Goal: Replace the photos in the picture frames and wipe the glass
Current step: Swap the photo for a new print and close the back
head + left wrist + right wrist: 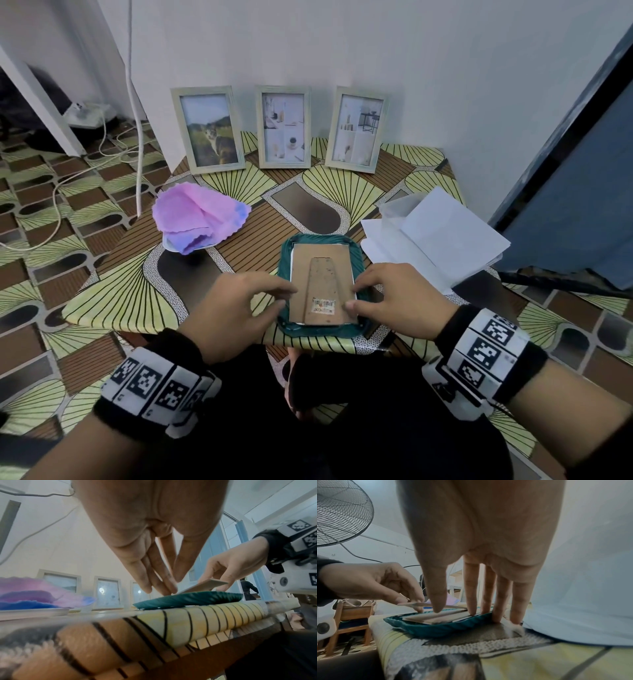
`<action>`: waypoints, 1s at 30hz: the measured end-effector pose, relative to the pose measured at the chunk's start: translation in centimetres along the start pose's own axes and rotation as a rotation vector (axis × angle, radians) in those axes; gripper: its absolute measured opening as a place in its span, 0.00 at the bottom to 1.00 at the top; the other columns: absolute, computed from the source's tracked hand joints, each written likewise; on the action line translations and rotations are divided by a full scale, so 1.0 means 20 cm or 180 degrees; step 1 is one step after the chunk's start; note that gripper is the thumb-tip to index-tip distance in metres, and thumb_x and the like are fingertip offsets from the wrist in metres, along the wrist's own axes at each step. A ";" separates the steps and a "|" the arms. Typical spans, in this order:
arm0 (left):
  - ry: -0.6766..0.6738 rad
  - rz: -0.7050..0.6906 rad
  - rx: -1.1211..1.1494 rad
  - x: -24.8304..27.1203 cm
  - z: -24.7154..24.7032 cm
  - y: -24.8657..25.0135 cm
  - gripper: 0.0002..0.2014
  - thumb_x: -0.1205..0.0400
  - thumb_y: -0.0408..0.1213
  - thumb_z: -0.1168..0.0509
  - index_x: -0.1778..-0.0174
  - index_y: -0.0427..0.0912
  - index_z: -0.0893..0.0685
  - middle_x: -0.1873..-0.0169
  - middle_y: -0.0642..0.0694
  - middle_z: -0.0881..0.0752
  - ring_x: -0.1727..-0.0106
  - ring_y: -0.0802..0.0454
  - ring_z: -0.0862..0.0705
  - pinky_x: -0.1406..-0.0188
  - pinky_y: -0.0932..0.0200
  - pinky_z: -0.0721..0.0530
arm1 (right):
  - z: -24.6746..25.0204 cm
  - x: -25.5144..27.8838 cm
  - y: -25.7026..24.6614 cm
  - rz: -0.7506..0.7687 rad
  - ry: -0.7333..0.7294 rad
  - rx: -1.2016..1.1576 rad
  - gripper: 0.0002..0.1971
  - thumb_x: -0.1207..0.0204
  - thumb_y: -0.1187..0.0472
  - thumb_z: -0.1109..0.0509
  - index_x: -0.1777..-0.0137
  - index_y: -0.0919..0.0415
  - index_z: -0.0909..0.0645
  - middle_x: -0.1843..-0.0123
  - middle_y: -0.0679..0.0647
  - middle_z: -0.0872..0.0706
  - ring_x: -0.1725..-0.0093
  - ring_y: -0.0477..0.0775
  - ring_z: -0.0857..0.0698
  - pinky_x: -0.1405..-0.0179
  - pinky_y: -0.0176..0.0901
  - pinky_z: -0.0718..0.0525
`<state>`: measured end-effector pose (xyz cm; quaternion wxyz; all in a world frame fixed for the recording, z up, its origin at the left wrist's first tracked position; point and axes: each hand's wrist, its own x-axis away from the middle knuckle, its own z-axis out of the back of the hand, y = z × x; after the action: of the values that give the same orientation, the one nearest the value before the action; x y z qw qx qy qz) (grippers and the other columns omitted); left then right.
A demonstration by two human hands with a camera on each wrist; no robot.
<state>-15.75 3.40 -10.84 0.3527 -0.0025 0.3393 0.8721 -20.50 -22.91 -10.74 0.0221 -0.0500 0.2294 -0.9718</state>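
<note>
I have the teal frame (pixel 322 329) lying face down at the near edge of the table (pixel 113 301), its long axis running straight away from me. The brown backing board (pixel 322 274) sits in its recess, fold-out stand uppermost, barcode sticker toward me, with a white sheet edge showing along its left and right sides.

Both hands flank the board. My left hand (pixel 236 308) comes in from the left, fingers (pixel 169 586) drawn together to a point at the board's left edge; in the left wrist view that edge looks slightly lifted off the frame, though I cannot tell whether the tips actually grip it or only touch. My right hand (pixel 397 301) is from the right, fingers (pixel 471 599) straight and spread, tips planted down on the board's right edge and the frame rim, with the outer two past the rim toward the table. It holds nothing.

So the board lies directly between the two sets of fingertips, neither hand clearly nearer. My guess is the next move is seating or lifting that board along its long sides.

Three pale frames (pixel 284 126) stand at the wall, a pink cloth (pixel 198 212) left, white sheets (pixel 442 233) right.
</note>
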 end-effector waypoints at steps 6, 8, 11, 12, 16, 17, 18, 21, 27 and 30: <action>-0.0196 0.0291 -0.0495 -0.18 0.03 -0.03 0.19 0.19 0.46 0.32 0.31 0.51 0.17 0.40 0.56 0.16 0.40 0.61 0.20 0.36 0.55 0.20 | -0.02 -0.07 -0.03 -0.0018 0.0568 -0.0131 0.10 0.25 0.49 0.27 0.50 0.53 0.10 0.55 0.44 0.14 0.57 0.43 0.20 0.61 0.36 0.26; -0.0300 0.0430 -0.0739 -0.26 0.02 -0.04 0.22 0.18 0.49 0.33 0.28 0.52 0.21 0.37 0.52 0.18 0.36 0.55 0.21 0.33 0.51 0.21 | -0.01 -0.13 -0.04 -0.0051 0.0704 -0.0162 0.11 0.25 0.51 0.28 0.47 0.54 0.11 0.52 0.46 0.13 0.56 0.44 0.21 0.58 0.37 0.26; -0.0383 0.0636 -0.0989 -0.38 0.00 -0.07 0.21 0.18 0.52 0.34 0.29 0.53 0.20 0.39 0.49 0.20 0.37 0.51 0.20 0.35 0.51 0.20 | -0.01 -0.22 -0.04 -0.0192 0.0668 -0.0110 0.15 0.23 0.52 0.30 0.39 0.56 0.15 0.43 0.52 0.15 0.49 0.49 0.20 0.48 0.41 0.22; -0.0419 0.0686 -0.1040 -0.42 -0.01 -0.09 0.20 0.19 0.52 0.33 0.31 0.53 0.19 0.40 0.49 0.20 0.39 0.51 0.20 0.37 0.52 0.20 | -0.01 -0.24 -0.05 -0.0257 0.0595 -0.0047 0.16 0.22 0.52 0.31 0.37 0.57 0.16 0.41 0.54 0.17 0.46 0.51 0.19 0.44 0.43 0.21; -0.0700 0.0716 -0.1262 -0.54 -0.04 -0.14 0.17 0.21 0.52 0.30 0.39 0.51 0.15 0.50 0.52 0.18 0.50 0.54 0.21 0.47 0.57 0.21 | -0.02 -0.33 -0.05 -0.0521 0.0348 0.0189 0.16 0.19 0.51 0.36 0.38 0.60 0.18 0.37 0.59 0.23 0.39 0.61 0.22 0.34 0.54 0.22; -0.0760 0.0707 -0.1304 -0.55 -0.05 -0.15 0.16 0.21 0.52 0.29 0.41 0.50 0.15 0.50 0.52 0.16 0.52 0.54 0.21 0.51 0.58 0.22 | -0.02 -0.34 -0.06 -0.0568 0.0331 0.0212 0.15 0.18 0.53 0.37 0.40 0.61 0.18 0.39 0.60 0.23 0.40 0.61 0.21 0.36 0.54 0.22; -0.0785 0.0716 -0.1320 -0.57 -0.05 -0.17 0.15 0.23 0.52 0.28 0.43 0.51 0.15 0.51 0.53 0.16 0.53 0.54 0.21 0.53 0.59 0.22 | -0.02 -0.36 -0.06 -0.0603 0.0315 0.0217 0.14 0.18 0.54 0.37 0.43 0.62 0.17 0.40 0.60 0.22 0.42 0.61 0.20 0.39 0.53 0.21; -0.0700 0.0806 -0.1274 -0.59 -0.06 -0.21 0.14 0.27 0.54 0.24 0.49 0.55 0.14 0.57 0.59 0.20 0.55 0.56 0.20 0.57 0.60 0.22 | 0.00 -0.39 -0.07 -0.0630 0.0342 0.0234 0.12 0.21 0.55 0.34 0.47 0.63 0.17 0.44 0.60 0.19 0.48 0.60 0.18 0.45 0.50 0.18; -0.0612 0.0914 -0.1227 -0.62 -0.07 -0.24 0.15 0.33 0.56 0.20 0.56 0.57 0.12 0.60 0.64 0.18 0.57 0.61 0.18 0.57 0.57 0.15 | 0.01 -0.41 -0.05 -0.0601 0.0358 0.0199 0.15 0.24 0.54 0.25 0.43 0.62 0.17 0.42 0.57 0.16 0.43 0.57 0.18 0.41 0.50 0.18; -0.0624 0.0976 -0.1286 -0.63 -0.08 -0.24 0.16 0.32 0.57 0.21 0.53 0.58 0.13 0.58 0.64 0.18 0.55 0.61 0.18 0.55 0.56 0.13 | 0.02 -0.41 -0.04 -0.0641 0.0392 0.0110 0.16 0.25 0.53 0.23 0.44 0.63 0.18 0.44 0.57 0.16 0.43 0.57 0.18 0.41 0.51 0.19</action>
<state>-3.73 -2.69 -11.83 0.2400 0.0630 0.1190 0.9614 -12.24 -21.87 -10.87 -0.0890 -0.0126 0.2073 -0.9741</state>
